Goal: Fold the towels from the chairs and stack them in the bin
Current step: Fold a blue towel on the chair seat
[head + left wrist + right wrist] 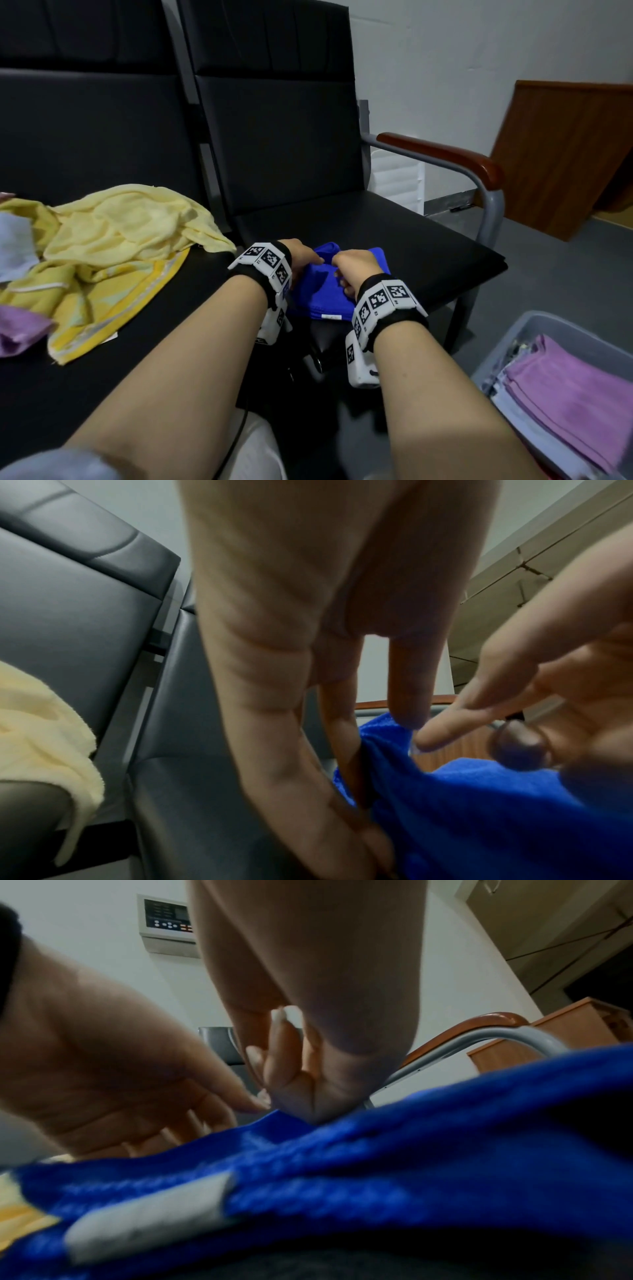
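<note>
A blue towel [322, 298], partly folded with a small white label [330, 317] at its near edge, lies on the front of the right black chair seat [411, 240]. My left hand [306, 255] pinches its raised far-left fold; in the left wrist view the blue towel [479, 818] runs between the thumb and fingers of that left hand [346, 750]. Just beside it, my right hand [352, 265] has curled fingers pinching the same fold. The right wrist view shows the right hand [301, 1096] nipping the top edge of the blue towel [377, 1164].
Crumpled yellow towels [130, 233] and a purple cloth [20, 332] lie on the left chair seat. A grey bin [507, 349] stands on the floor at lower right with a folded purple towel [575, 394] on top. A wooden armrest [445, 154] borders the right chair.
</note>
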Action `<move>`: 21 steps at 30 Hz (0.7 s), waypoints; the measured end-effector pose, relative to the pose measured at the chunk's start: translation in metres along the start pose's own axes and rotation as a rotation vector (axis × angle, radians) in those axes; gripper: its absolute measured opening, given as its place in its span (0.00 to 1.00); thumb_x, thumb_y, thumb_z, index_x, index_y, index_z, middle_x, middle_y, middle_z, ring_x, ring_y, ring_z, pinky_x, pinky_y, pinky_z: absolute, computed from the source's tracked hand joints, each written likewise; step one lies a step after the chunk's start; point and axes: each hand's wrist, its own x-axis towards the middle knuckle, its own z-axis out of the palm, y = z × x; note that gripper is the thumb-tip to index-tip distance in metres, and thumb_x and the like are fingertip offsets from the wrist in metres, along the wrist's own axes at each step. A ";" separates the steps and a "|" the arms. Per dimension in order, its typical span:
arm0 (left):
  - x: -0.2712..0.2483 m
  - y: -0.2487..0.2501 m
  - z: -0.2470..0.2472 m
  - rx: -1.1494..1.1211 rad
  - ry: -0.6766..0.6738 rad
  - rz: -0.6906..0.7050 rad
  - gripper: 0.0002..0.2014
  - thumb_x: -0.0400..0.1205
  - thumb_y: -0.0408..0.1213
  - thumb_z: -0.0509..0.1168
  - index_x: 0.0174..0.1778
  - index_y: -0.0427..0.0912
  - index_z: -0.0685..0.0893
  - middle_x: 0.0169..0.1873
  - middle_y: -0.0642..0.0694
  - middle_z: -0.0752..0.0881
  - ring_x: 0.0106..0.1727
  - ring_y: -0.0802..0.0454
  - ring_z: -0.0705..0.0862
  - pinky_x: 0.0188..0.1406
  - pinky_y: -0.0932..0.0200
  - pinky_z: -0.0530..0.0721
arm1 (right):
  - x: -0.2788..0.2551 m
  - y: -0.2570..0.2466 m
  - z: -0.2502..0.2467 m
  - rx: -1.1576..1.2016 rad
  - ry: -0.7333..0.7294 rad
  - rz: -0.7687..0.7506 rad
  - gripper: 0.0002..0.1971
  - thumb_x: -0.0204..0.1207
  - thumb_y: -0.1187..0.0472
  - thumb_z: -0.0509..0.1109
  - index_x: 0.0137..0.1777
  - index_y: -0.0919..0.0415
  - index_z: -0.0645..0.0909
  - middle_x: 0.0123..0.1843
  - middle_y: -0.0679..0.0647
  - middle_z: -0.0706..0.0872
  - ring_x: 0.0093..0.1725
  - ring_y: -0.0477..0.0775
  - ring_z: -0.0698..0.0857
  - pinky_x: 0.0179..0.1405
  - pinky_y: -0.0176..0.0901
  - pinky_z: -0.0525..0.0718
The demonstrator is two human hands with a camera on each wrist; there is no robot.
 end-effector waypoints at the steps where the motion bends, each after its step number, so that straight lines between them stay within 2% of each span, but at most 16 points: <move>1: 0.000 0.000 0.000 0.016 0.007 -0.008 0.24 0.82 0.46 0.67 0.69 0.34 0.76 0.58 0.38 0.84 0.59 0.41 0.84 0.64 0.46 0.82 | 0.000 0.002 -0.004 0.019 0.016 -0.009 0.10 0.77 0.64 0.61 0.53 0.56 0.81 0.31 0.54 0.78 0.25 0.51 0.72 0.19 0.39 0.67; 2: 0.001 0.000 -0.001 0.031 0.013 -0.012 0.26 0.80 0.47 0.68 0.69 0.35 0.76 0.59 0.38 0.84 0.59 0.41 0.84 0.63 0.46 0.82 | 0.001 0.004 -0.008 0.040 0.028 -0.009 0.11 0.76 0.64 0.60 0.53 0.54 0.81 0.31 0.54 0.78 0.24 0.51 0.72 0.18 0.38 0.66; 5: 0.003 -0.001 0.000 0.034 0.026 -0.034 0.26 0.77 0.45 0.72 0.69 0.38 0.76 0.58 0.38 0.84 0.58 0.41 0.84 0.62 0.45 0.83 | -0.001 0.009 -0.021 0.063 0.070 0.002 0.08 0.76 0.65 0.60 0.38 0.57 0.78 0.30 0.54 0.78 0.24 0.51 0.71 0.19 0.38 0.66; 9: 0.005 -0.002 0.001 0.068 0.060 -0.039 0.25 0.77 0.41 0.72 0.68 0.37 0.77 0.61 0.37 0.84 0.60 0.39 0.84 0.63 0.44 0.83 | 0.002 0.015 -0.038 0.017 0.152 0.027 0.11 0.75 0.66 0.59 0.33 0.60 0.78 0.29 0.55 0.80 0.24 0.53 0.73 0.22 0.39 0.68; 13: 0.007 -0.002 0.002 0.078 0.090 -0.052 0.26 0.77 0.37 0.73 0.70 0.37 0.75 0.62 0.36 0.82 0.62 0.38 0.83 0.64 0.43 0.82 | 0.006 0.023 -0.052 -0.039 0.210 0.041 0.09 0.74 0.64 0.62 0.40 0.61 0.84 0.37 0.57 0.84 0.32 0.56 0.79 0.30 0.42 0.75; 15: 0.010 -0.001 0.002 0.055 0.130 -0.059 0.26 0.75 0.36 0.74 0.68 0.37 0.76 0.61 0.36 0.83 0.60 0.38 0.84 0.62 0.44 0.83 | 0.008 0.027 -0.058 -0.057 0.228 0.041 0.10 0.73 0.64 0.62 0.43 0.62 0.86 0.40 0.58 0.85 0.36 0.58 0.80 0.35 0.44 0.77; 18: 0.011 0.000 -0.001 0.064 0.228 -0.033 0.18 0.74 0.37 0.73 0.59 0.37 0.82 0.52 0.39 0.86 0.53 0.42 0.87 0.56 0.48 0.87 | 0.007 0.031 -0.065 -0.111 0.234 0.058 0.08 0.71 0.65 0.64 0.42 0.64 0.85 0.39 0.60 0.84 0.39 0.60 0.82 0.40 0.46 0.80; 21: 0.012 0.002 -0.002 0.091 0.269 0.002 0.10 0.76 0.37 0.69 0.51 0.39 0.86 0.48 0.41 0.89 0.49 0.44 0.88 0.53 0.50 0.88 | 0.008 0.035 -0.068 -0.157 0.202 0.089 0.12 0.67 0.65 0.67 0.50 0.67 0.84 0.39 0.60 0.82 0.38 0.61 0.81 0.36 0.45 0.78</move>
